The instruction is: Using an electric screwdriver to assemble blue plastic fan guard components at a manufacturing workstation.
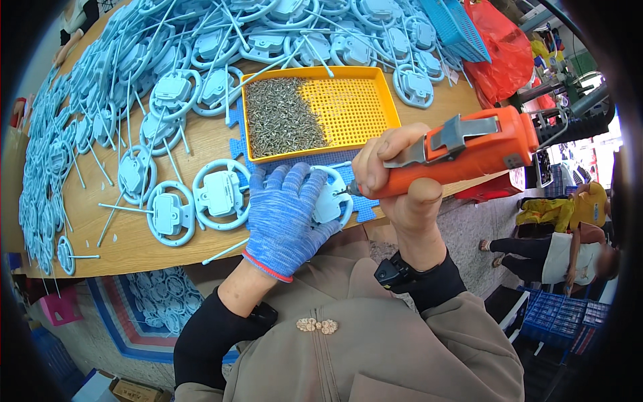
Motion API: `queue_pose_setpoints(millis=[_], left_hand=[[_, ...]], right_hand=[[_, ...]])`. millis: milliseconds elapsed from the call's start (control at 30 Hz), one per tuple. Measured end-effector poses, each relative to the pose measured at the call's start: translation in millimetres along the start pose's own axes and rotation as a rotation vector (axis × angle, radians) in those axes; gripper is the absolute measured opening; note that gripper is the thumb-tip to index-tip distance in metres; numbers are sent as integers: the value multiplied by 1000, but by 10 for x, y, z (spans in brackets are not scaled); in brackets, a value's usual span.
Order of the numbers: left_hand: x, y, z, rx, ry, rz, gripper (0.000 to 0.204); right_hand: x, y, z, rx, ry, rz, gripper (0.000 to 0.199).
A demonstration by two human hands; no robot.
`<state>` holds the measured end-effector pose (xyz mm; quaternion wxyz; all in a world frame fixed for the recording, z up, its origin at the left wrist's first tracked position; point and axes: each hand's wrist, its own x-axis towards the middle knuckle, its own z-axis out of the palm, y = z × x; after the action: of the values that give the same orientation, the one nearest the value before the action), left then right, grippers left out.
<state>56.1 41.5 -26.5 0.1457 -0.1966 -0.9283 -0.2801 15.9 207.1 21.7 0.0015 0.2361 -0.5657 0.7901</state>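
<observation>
My left hand (284,218), in a blue knitted glove with a red cuff edge, holds a light blue plastic steering-wheel-shaped part (329,204) against the table edge. Its thumb and index finger lie along the part; the palm hides some of its ring. In my right hand (402,181), which is bare and closed, is an orange electric screwdriver (462,151) with a metal lever. The screwdriver's tip meets the part's middle plate; any screw there is too small to make out. Two similar parts (223,194) (171,213) lie beside my left hand.
Just beyond my hands, a yellow tray (348,110) holds many small screws (281,114) on a blue mat (236,144). Heaped light blue parts (171,94) cover the table's far and left sides. A blue basket (459,30) and red plastic bag (499,57) are far right.
</observation>
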Motion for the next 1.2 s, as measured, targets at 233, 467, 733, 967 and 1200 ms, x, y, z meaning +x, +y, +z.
queue_pose_setpoints(millis=[233, 467, 733, 967, 1200], left_hand=[[10, 1, 0, -24, -19, -5, 57], [-3, -9, -13, -18, -48, -1, 62], [-43, -59, -27, 31, -63, -20, 63], [59, -75, -387, -40, -274, -11, 76], [-35, -63, -430, 469, -267, 274, 42]], right_hand=[[15, -11, 51, -13, -9, -2, 60], [-3, -7, 113, -26, -38, 24, 56], [37, 53, 133, -103, -82, 42, 56], [24, 141, -202, 153, 29, 180, 31], [96, -275, -129, 119, 108, -42, 44]])
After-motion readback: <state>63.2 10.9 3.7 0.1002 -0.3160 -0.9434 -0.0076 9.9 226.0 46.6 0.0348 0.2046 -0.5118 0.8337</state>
